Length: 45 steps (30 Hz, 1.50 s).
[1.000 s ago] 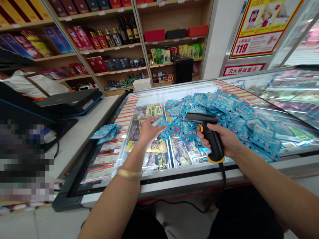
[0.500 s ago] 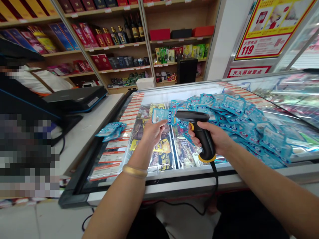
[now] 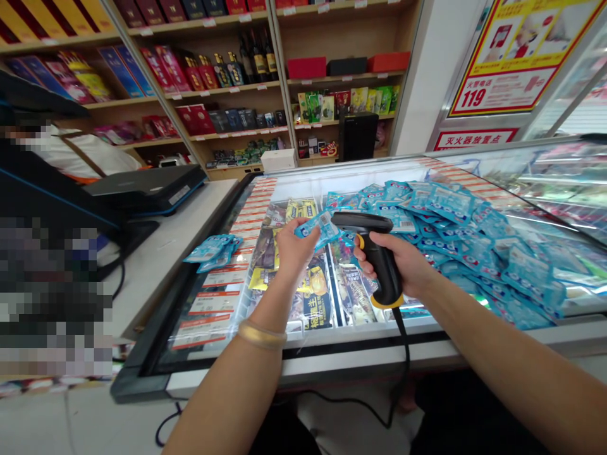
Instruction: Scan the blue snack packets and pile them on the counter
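My left hand [image 3: 294,248] pinches a blue packet [image 3: 320,230] between thumb and fingers above the glass-topped freezer [image 3: 222,369]. A barcode label shows on the packet's face. In my right hand [image 3: 396,258] is a black and yellow barcode scanner [image 3: 385,272], gripped round its handle, with its head close to the packet's right edge. The scanner's cable hangs down over the freezer's front. To the right, a large heap of blue packets [image 3: 455,234] lies on the glass. A small stack of blue packets [image 3: 214,251] lies at the left.
Yellow and dark ice cream packs [image 3: 317,302] show through the glass. A counter [image 3: 156,265] with a black machine [image 3: 147,188] on it adjoins at left. Shelves [image 3: 227,88] with boxes and bottles stand behind. A red and yellow sign [image 3: 516,57] hangs at right.
My left hand has turned the blue packet, and its barcode label now faces up. The scanner has shifted slightly left, its head still near the packet.
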### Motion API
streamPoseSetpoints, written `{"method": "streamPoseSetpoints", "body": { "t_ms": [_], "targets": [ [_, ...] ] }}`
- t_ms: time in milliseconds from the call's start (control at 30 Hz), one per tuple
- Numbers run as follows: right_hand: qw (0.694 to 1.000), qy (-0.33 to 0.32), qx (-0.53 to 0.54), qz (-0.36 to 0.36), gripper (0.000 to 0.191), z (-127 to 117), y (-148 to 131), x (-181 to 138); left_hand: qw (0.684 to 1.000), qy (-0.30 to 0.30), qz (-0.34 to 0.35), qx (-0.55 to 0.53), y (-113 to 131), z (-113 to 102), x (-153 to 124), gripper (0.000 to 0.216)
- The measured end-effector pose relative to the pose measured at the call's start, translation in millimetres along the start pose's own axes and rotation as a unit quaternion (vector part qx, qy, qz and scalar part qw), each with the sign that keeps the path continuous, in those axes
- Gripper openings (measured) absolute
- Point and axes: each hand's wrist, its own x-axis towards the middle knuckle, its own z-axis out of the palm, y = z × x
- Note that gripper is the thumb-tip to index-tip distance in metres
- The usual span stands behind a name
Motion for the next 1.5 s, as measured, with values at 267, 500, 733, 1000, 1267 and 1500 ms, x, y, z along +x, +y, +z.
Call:
{"method": "streamPoseSetpoints", "body": {
  "t_ms": [267, 500, 733, 1000, 1267, 1500],
  "targets": [
    [1.0, 0.006, -0.008, 0.003, 0.03, -3.6, 2.4, 4.8, 0.997, -0.013, 0.069, 0.045, -9.0, -0.8, 4.3, 0.02],
    [1.0, 0.015, 0.002, 0.01, 0.028, -1.6, 0.6, 2.8, 0.991, 0.005, 0.082, 0.105, -7.4, -3.9, 7.8, 0.015],
    [0.999, 0.005, 0.0, 0.031, 0.021, 25.4, 5.1, 17.3, 0.936, 0.062, 0.103, 0.332, 11.0, -77.2, 25.8, 0.039],
    [0.996, -0.039, -0.003, 0.074, 0.022, 67.2, 40.9, 45.3, 0.755, 0.048, 0.143, 0.638, -8.0, -139.0, 12.8, 0.039],
    [0.995, -0.028, -0.004, 0.095, 0.025, 67.8, 55.2, 47.0, 0.758, -0.007, 0.116, 0.642, -12.4, -142.1, 11.8, 0.043],
    [0.996, -0.036, 0.017, 0.076, 0.026, 62.1, 45.9, 40.2, 0.768, 0.024, 0.166, 0.618, -12.9, -142.1, 14.7, 0.04]
  ]
}}
